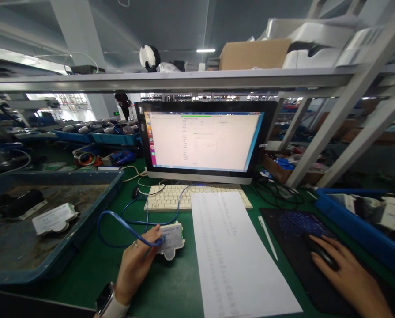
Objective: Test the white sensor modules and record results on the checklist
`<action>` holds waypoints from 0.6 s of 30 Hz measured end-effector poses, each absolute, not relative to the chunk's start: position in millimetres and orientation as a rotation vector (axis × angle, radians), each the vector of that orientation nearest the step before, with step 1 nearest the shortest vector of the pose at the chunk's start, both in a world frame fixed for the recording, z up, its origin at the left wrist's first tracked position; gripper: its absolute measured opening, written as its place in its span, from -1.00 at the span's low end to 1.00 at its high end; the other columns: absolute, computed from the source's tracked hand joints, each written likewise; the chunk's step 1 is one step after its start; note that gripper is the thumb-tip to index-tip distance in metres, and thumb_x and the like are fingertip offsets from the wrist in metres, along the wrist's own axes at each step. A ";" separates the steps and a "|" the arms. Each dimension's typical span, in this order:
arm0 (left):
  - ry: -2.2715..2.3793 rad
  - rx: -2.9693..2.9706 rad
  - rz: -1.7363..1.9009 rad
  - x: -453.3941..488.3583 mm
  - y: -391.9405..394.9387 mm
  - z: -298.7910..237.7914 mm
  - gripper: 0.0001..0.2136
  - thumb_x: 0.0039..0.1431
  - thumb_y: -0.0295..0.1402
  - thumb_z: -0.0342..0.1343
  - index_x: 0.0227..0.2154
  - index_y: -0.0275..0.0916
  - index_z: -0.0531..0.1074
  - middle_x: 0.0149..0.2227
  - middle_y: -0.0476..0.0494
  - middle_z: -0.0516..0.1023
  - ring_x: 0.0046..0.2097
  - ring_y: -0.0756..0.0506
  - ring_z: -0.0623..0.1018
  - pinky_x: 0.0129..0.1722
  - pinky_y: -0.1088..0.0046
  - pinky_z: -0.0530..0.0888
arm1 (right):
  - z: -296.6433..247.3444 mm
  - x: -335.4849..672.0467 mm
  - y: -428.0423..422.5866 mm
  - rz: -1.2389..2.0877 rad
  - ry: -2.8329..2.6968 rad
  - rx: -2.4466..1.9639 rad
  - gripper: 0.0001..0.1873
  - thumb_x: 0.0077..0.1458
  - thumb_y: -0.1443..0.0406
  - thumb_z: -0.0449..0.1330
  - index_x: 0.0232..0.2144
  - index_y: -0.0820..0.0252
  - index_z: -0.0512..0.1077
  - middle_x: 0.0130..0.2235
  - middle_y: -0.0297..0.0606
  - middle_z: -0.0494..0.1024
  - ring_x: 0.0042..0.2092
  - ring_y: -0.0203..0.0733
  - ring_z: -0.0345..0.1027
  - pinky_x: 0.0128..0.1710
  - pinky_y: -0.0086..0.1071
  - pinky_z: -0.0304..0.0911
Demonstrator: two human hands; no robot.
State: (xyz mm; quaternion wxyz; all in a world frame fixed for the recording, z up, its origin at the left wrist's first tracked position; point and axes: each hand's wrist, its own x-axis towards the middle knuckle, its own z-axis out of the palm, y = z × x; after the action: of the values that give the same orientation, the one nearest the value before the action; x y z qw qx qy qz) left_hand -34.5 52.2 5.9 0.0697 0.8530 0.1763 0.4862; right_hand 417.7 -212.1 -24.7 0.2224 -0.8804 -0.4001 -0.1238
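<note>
My left hand [138, 260] is closed around the plug end of a blue cable [118, 215], at the left side of a small white electronic module [173, 240] lying on the green tabletop. A watch is on that wrist. My right hand [339, 265] rests over a black computer mouse [321, 251] on a dark mouse pad [293, 251]. Between the hands lies a printed paper sheet [240, 260], with a white pen [268, 238] to its right. The sheet overlaps a white keyboard [169, 197] below a lit monitor [204, 141].
At left, a blue tray [114, 182] holds another white module [54, 218] and a black part. A blue bin [359, 229] with parts stands at far right. Black cables [276, 194] lie beside the monitor. Overhead, a shelf [184, 81] carries a cardboard box [255, 54].
</note>
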 end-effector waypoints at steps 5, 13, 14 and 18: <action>0.511 2.570 1.494 -33.7 53.9 0.6 -0.72 0.21 -0.49 0.05 -0.03 -0.16 0.39 -0.04 -0.18 0.56 -0.05 -0.12 0.57 -0.07 0.44 0.54 | -40.1 430.9 -217.1 -0.307 -1.096 -2.370 -0.37 0.00 -0.12 -0.06 -0.03 0.07 0.44 0.07 -0.09 0.39 0.05 0.14 0.35 -0.18 -0.05 0.41; 0.494 2.569 1.519 -31.8 55.1 0.8 -0.76 0.23 -0.47 0.04 -0.05 -0.16 0.40 -0.03 -0.17 0.56 -0.05 -0.10 0.57 -0.08 0.51 0.53 | -49.4 440.7 -219.2 -0.340 -1.139 -2.325 -0.39 0.03 -0.09 -0.03 -0.04 0.09 0.45 0.07 -0.10 0.41 0.04 0.13 0.36 -0.13 -0.06 0.40; 0.490 2.577 1.517 -32.0 55.5 0.5 -0.76 0.23 -0.46 0.03 -0.05 -0.16 0.40 -0.03 -0.18 0.56 -0.05 -0.10 0.57 -0.08 0.51 0.52 | -49.6 440.8 -219.2 -0.353 -1.143 -2.322 -0.40 0.03 -0.09 -0.03 -0.04 0.09 0.46 0.06 -0.10 0.41 0.04 0.12 0.36 -0.12 -0.06 0.40; 0.480 2.591 1.518 -32.4 56.4 -0.4 -0.79 0.25 -0.44 0.02 -0.07 -0.19 0.40 -0.05 -0.18 0.57 -0.06 -0.09 0.57 -0.08 0.53 0.52 | -52.1 441.4 -219.1 -0.399 -1.176 -2.322 -0.43 0.05 -0.06 -0.04 -0.05 0.08 0.46 0.05 -0.11 0.43 0.01 0.11 0.39 -0.19 -0.10 0.44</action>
State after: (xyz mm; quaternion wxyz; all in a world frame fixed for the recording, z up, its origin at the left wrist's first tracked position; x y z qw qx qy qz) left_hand -32.4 56.4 -0.4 0.0502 0.8509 0.1576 0.4986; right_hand 441.4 -219.1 -52.1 0.2517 -0.8535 -0.4322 -0.1466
